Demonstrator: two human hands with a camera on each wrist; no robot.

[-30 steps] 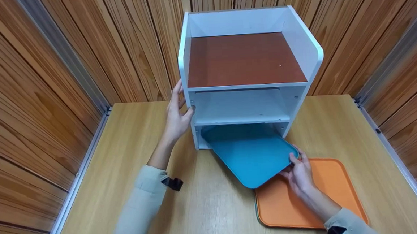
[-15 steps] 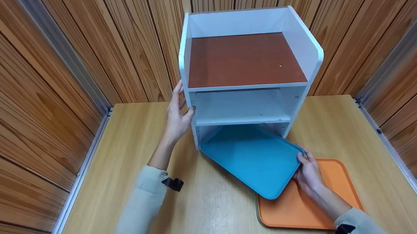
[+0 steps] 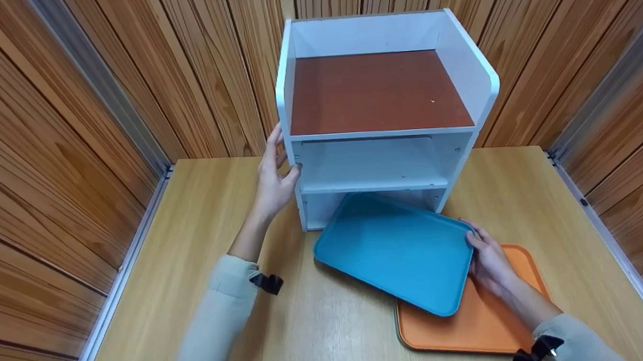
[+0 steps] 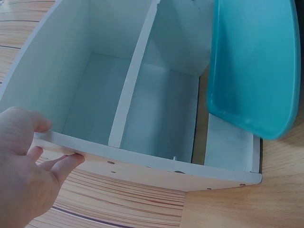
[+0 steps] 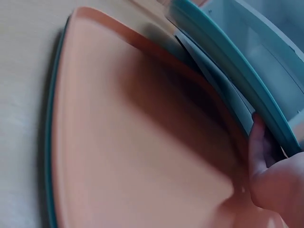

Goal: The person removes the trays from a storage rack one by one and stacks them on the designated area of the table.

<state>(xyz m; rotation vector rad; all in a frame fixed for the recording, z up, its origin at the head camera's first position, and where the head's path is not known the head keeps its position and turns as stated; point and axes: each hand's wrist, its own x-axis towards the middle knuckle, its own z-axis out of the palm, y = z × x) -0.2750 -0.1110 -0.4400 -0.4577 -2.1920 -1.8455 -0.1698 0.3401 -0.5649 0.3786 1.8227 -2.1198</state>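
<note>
A blue tray [image 3: 398,248] slants out from the lowest opening of the white shelf unit [image 3: 379,160]. My right hand [image 3: 491,256] pinches its right end, thumb on top and fingers beneath, as the right wrist view also shows from the side. The tray's far corner overlaps the lowest compartment in the head view. My left hand [image 3: 276,175] holds the unit's left side panel, thumb at the front edge and fingers along the outer face. In the left wrist view, that panel edge [image 4: 142,159] runs past the fingertips.
An orange tray [image 3: 442,329] lies on the table [image 3: 286,339] under the blue one, with a dark green rim [image 5: 49,142] showing beneath it. The unit has a brown top surface [image 3: 377,93]. Wood-patterned walls [image 3: 208,70] stand behind and at both sides.
My right hand has drawn the blue tray out of the lowest compartment, toward me and to the right, turning it somewhat. The left hand has stayed on the unit's side.
</note>
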